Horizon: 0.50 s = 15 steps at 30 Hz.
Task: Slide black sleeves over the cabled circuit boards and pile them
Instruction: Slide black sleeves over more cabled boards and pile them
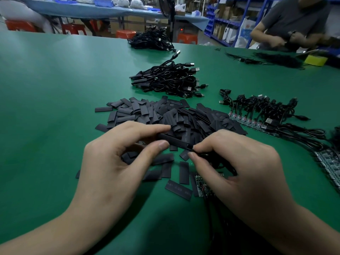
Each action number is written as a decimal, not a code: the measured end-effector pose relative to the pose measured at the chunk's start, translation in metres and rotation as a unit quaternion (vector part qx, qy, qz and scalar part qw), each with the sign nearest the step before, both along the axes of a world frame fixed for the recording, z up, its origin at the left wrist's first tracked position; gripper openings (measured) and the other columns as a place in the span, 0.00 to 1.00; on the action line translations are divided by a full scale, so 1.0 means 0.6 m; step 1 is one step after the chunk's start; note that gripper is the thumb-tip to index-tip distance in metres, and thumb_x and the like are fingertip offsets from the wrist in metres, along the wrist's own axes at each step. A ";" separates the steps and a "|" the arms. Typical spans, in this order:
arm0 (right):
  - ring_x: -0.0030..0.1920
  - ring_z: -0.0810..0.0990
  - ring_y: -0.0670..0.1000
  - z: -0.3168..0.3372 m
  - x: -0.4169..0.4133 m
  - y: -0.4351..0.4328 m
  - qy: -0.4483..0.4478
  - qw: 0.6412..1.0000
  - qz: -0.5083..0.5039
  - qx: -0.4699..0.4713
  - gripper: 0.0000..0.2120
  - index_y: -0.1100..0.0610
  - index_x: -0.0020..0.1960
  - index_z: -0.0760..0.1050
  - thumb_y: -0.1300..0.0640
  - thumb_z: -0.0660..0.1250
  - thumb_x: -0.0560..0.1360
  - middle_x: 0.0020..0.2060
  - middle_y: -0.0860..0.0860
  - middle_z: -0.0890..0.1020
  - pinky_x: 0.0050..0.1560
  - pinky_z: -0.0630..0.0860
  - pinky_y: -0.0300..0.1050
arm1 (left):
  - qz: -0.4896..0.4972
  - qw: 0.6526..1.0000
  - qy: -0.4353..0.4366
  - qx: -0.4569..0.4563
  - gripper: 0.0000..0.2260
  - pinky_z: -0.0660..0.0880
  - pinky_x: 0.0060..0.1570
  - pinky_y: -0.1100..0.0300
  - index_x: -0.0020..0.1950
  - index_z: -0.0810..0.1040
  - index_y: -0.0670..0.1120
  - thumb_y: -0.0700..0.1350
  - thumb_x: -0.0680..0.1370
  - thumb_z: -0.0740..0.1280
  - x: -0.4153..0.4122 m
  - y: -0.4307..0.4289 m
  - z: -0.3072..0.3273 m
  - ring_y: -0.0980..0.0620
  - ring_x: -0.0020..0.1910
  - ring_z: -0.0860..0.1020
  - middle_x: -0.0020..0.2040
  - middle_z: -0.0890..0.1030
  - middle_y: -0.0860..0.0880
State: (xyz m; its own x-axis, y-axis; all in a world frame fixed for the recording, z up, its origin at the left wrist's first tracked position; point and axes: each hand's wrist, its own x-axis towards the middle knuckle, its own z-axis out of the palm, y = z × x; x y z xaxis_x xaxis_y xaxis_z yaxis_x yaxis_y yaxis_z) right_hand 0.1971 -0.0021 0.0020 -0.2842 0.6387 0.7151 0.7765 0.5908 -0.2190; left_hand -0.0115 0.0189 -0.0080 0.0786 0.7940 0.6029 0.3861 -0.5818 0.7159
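Observation:
My left hand pinches a black sleeve between thumb and fingers, just above the green table. My right hand pinches the black cable at the sleeve's right end; the board inside the sleeve is hidden. A heap of loose black sleeves lies right behind my hands, with a few scattered under them. A pile of sleeved cables sits farther back. Bare circuit boards with cables lie in a row to the right. More bare boards show under my right hand.
Another bundle of black cables lies at the table's far edge. A person works at the far right corner beside a yellow block and thin black strands. More boards lie at the right edge. Red stools stand behind the table.

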 end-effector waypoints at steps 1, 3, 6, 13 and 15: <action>0.37 0.81 0.53 0.000 0.000 0.000 -0.005 1.000 0.001 0.006 0.05 0.57 0.43 0.81 0.57 0.72 0.77 0.37 0.49 0.81 0.37 0.77 0.52 | 0.000 1.000 -0.002 -0.002 0.10 0.74 0.49 0.72 0.56 0.84 0.55 0.45 0.76 0.71 0.000 0.001 0.000 0.57 0.50 0.82 0.48 0.83 0.57; 0.38 0.81 0.54 0.000 -0.002 0.000 -0.017 1.000 0.002 0.015 0.05 0.57 0.44 0.81 0.57 0.73 0.77 0.38 0.50 0.82 0.38 0.78 0.53 | -0.002 1.000 -0.015 -0.007 0.09 0.73 0.49 0.74 0.55 0.85 0.53 0.43 0.77 0.70 0.000 0.002 0.000 0.58 0.51 0.82 0.49 0.83 0.56; 0.42 0.81 0.50 -0.001 -0.008 0.000 -0.010 0.999 0.022 -0.038 0.07 0.55 0.47 0.82 0.52 0.73 0.77 0.41 0.46 0.82 0.42 0.77 0.50 | -0.011 0.997 -0.056 -0.042 0.07 0.77 0.49 0.68 0.53 0.85 0.56 0.45 0.77 0.73 -0.003 0.007 -0.001 0.55 0.49 0.83 0.48 0.84 0.54; 0.44 0.85 0.52 0.009 -0.006 0.003 0.215 0.891 0.116 -0.383 0.08 0.45 0.50 0.83 0.46 0.65 0.78 0.42 0.48 0.86 0.49 0.80 0.54 | -0.056 0.984 -0.145 -0.087 0.07 0.75 0.49 0.72 0.49 0.85 0.51 0.43 0.74 0.70 -0.001 0.019 0.003 0.61 0.47 0.83 0.46 0.87 0.55; 0.44 0.83 0.55 0.010 -0.009 0.003 0.232 0.884 0.118 -0.388 0.07 0.45 0.49 0.84 0.47 0.68 0.75 0.41 0.50 0.86 0.47 0.80 0.52 | -0.053 0.987 -0.130 -0.082 0.07 0.76 0.51 0.70 0.51 0.85 0.52 0.43 0.75 0.72 -0.001 0.020 0.000 0.59 0.50 0.83 0.48 0.86 0.54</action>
State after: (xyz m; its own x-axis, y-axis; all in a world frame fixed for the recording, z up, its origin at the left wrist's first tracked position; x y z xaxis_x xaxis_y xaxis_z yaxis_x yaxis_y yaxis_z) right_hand 0.1917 -0.0003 0.0080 -0.2675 0.9499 0.1615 0.3718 0.2564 -0.8922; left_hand -0.0119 0.0308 -0.0080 0.0259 0.8780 0.4780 0.1198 -0.4775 0.8704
